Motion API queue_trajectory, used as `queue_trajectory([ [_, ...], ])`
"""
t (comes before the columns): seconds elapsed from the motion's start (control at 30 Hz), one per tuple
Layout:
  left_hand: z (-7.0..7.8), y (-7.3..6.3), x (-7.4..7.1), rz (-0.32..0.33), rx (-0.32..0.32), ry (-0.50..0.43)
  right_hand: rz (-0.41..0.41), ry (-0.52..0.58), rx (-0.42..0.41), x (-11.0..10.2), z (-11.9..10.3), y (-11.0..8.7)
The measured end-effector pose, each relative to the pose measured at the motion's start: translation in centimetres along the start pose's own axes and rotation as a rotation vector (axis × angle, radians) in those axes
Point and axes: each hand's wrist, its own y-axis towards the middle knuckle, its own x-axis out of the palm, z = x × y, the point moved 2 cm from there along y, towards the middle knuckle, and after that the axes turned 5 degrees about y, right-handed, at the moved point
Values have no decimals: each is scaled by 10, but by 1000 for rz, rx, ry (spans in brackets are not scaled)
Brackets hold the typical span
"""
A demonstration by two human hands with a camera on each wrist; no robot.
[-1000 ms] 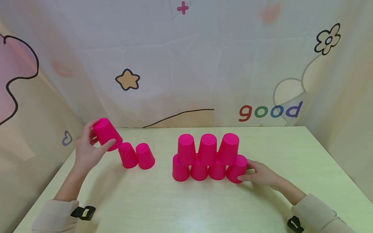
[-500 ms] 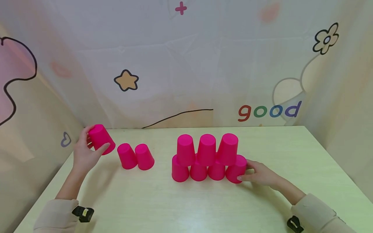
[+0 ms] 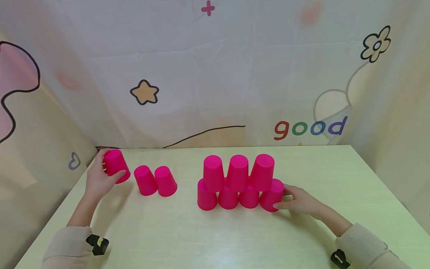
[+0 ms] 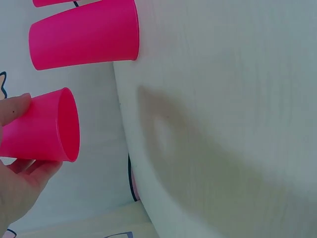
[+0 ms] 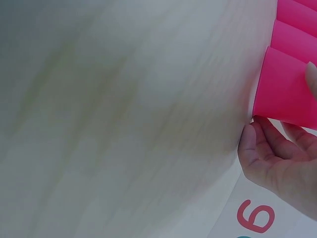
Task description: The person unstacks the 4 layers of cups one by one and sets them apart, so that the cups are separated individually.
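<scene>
At the left of the table, my left hand (image 3: 99, 180) grips a bright pink plastic cup (image 3: 115, 164) between thumb and fingers. That held cup (image 4: 37, 126) is mouth down and clear of the table, its open rim showing in the left wrist view. Just right of it stand two more upside-down cups, a left one (image 3: 145, 181) and a right one (image 3: 166, 181), side by side. My right hand (image 3: 300, 201) holds the rightmost bottom cup (image 3: 273, 195) of a two-level stack, thumb in front and fingers behind. Three upside-down cups, the middle one (image 3: 239, 173) among them, sit on a bottom row of several.
The pale wooden table (image 3: 208, 239) ends at the back against a printed cloth (image 3: 201, 86) with a star, a flower and the word "good". Cloth also hangs along both sides. A black strap device sits at each sleeve, the left one (image 3: 97, 244) nearer the table's left edge.
My left hand has moved left and down with its cup, away from the two standing cups, and the cup has become more upright. My right hand and the stack stay put.
</scene>
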Motion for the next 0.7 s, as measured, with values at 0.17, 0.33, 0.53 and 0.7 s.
queue_trajectory([
  [0.17, -10, 2, 8, -29, -18, -2, 5, -3, 16, 0, 1, 1],
  [0.33, -19, 5, 16, -110, -47, 13, 4, -5, 17, -1, 1, 0],
  [0.53, -25, 5, 23, -220, -97, 13, 9, -9, 20, -1, 1, 0],
  [0.7, -29, 4, 26, -269, -113, 2, 10, -10, 18, 1, 0, 0],
])
